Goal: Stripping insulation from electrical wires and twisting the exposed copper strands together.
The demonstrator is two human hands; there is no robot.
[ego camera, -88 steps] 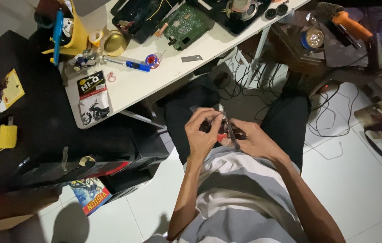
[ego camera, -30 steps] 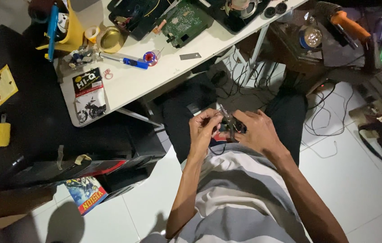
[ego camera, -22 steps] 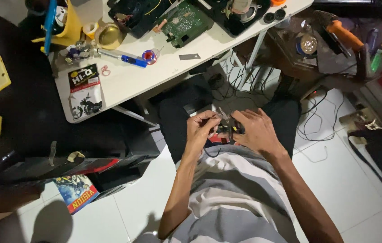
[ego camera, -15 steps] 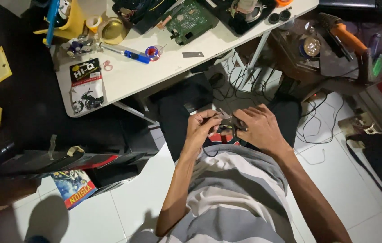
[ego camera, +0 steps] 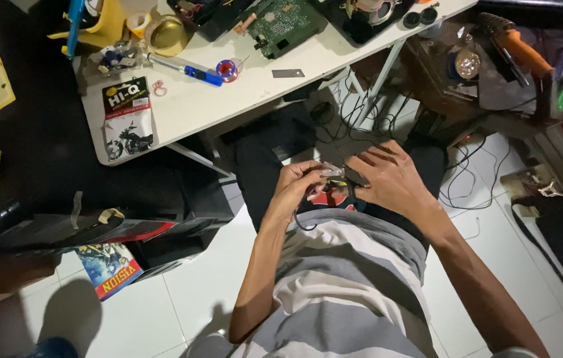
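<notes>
Metal, a small silvery part (ego camera: 332, 172) sits pinched in the left hand (ego camera: 294, 189), just below the white table (ego camera: 228, 99). Touching that part, the right hand (ego camera: 391, 182) grips a dark piece (ego camera: 354, 178).

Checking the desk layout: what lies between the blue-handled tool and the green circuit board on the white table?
In the head view, a small round red-and-blue spool lies on the white table between the blue-handled tool and the green circuit board.

Open floor tiles (ego camera: 195, 292) left of left hand (ego camera: 298, 189); cluttered white table (ego camera: 228, 93) and tangled cables (ego camera: 361, 116) ahead.
</notes>
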